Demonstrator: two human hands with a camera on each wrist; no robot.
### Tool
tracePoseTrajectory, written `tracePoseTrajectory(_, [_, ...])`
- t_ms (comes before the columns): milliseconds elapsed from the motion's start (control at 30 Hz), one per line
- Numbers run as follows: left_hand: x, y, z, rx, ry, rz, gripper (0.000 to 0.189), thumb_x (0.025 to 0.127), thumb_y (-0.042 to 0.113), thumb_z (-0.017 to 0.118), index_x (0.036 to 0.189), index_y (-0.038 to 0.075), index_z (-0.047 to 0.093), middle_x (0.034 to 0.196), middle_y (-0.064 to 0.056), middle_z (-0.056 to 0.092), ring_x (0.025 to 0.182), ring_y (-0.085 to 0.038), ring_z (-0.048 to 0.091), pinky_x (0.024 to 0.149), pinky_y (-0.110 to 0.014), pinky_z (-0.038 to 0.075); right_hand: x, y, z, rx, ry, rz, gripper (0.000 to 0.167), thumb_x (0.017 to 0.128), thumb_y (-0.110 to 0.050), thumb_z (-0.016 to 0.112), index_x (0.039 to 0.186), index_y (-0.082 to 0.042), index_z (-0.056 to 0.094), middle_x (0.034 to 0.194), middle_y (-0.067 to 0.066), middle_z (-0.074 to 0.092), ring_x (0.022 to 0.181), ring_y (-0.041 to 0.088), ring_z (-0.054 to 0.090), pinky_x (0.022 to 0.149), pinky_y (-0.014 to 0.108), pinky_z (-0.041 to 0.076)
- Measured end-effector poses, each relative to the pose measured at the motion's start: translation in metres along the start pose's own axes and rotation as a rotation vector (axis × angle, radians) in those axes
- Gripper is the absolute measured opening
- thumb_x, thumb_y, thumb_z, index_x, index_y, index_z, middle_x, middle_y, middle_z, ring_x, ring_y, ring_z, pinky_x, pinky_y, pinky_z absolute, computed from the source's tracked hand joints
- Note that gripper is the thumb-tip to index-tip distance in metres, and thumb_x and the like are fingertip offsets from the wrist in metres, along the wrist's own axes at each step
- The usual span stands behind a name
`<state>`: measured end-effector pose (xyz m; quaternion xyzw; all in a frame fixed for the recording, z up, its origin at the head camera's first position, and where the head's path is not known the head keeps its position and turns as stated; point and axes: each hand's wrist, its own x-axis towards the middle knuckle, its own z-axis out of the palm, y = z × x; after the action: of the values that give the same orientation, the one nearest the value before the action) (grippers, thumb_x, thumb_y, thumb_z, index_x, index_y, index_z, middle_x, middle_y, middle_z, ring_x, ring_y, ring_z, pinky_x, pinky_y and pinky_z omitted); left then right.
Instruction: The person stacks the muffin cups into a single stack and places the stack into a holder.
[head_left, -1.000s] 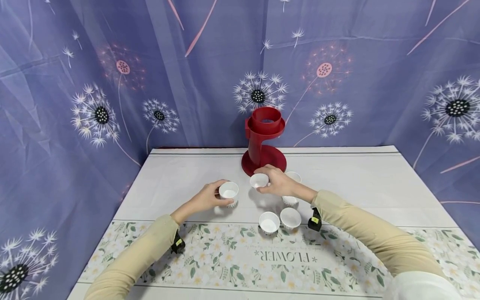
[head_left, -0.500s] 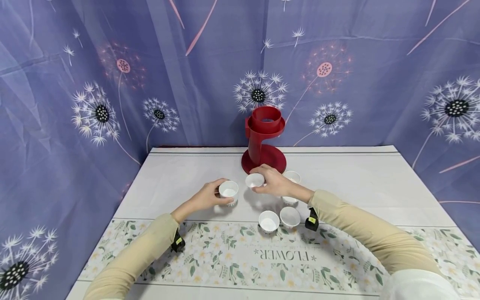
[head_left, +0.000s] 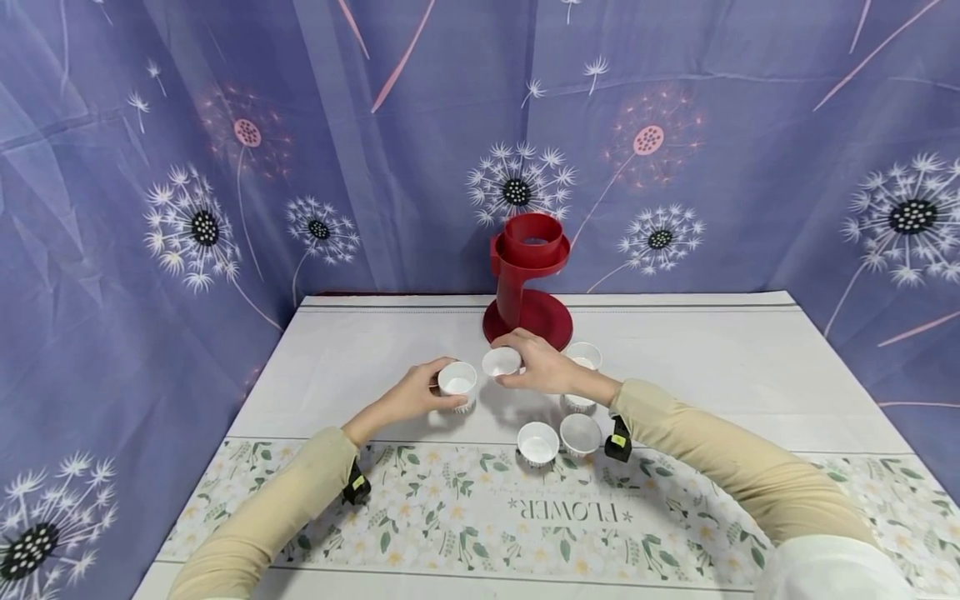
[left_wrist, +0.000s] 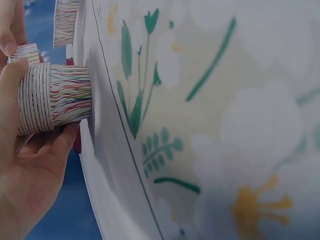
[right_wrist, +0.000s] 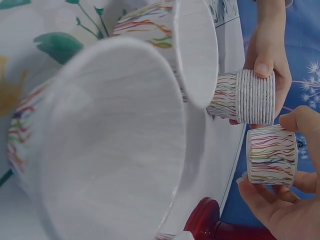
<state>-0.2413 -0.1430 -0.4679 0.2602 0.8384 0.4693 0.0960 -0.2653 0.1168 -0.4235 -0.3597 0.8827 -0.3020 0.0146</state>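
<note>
My left hand (head_left: 411, 397) grips a nested stack of paper baking cups (left_wrist: 70, 95) with coloured wavy stripes. In the left wrist view the stacked rims show as several ridges near the thumb. To its right my right hand (head_left: 546, 367) pinches a single striped paper cup (right_wrist: 272, 155) between thumb and fingers, raised over the table, its white inside facing the head camera. That cup is beside the stack and a little apart from it in the head view. Several matching cups stand on the table, among them a front cup (head_left: 537, 443) and its neighbour (head_left: 581, 435).
A red stand (head_left: 512, 292) with a ring-shaped top and round base is behind the hands. Another white cup (head_left: 584, 355) stands near its base, partly behind the right hand. The white tablecloth (head_left: 360, 350) has a floral band. A purple dandelion curtain (head_left: 420, 167) hangs behind.
My right hand has moved left with its single cup, closer to the stack. My left hand and the stack have stayed in about the same place.
</note>
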Motion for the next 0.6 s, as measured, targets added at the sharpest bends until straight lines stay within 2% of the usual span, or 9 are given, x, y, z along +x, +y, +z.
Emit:
tracePoseTrajectory(167, [-0.007,0.028,-0.005,0.007,-0.019,-0.010,0.053,0.085,0.008,0.074,0.130,-0.007,0.052,0.118,-0.025,0.061,0.107,-0.037,0.063,0.081,-0.025,0.055,0.001,-0.001,0.001,-0.001,0.000,-0.008,0.047,0.081,-0.022,0.074,0.121,-0.004,0.061,0.116,0.009,0.061,0.097,0.017,0.056,0.078,0.027,0.052])
tracePoseTrajectory(200, [-0.008,0.029,-0.005,0.005,-0.022,-0.012,0.053,0.085,0.008,0.074,0.130,-0.007,0.052,0.117,-0.025,0.061,0.107,-0.037,0.063,0.081,-0.024,0.055,0.002,-0.002,0.001,-0.004,0.002,-0.015,0.046,0.081,-0.022,0.074,0.121,-0.004,0.061,0.116,0.009,0.061,0.097,0.017,0.055,0.078,0.027,0.052])
tracePoseTrajectory(400, [0.002,0.000,0.001,0.004,-0.017,-0.035,0.058,0.084,0.012,0.075,0.135,-0.002,0.050,0.122,-0.023,0.060,0.111,-0.036,0.062,0.083,-0.025,0.055,0.003,-0.002,0.002,-0.015,0.003,-0.028,0.048,0.080,-0.023,0.074,0.122,-0.002,0.061,0.116,0.009,0.061,0.097,0.017,0.055,0.078,0.027,0.052])
tracePoseTrajectory(600, [0.002,-0.002,0.000,-0.008,-0.011,-0.034,0.057,0.084,0.017,0.076,0.134,0.003,0.052,0.121,-0.020,0.061,0.110,-0.032,0.063,0.083,-0.027,0.056,0.004,-0.004,0.001,-0.010,0.001,-0.036,0.047,0.080,-0.023,0.073,0.121,-0.004,0.060,0.115,0.009,0.060,0.097,0.017,0.055,0.078,0.028,0.053])
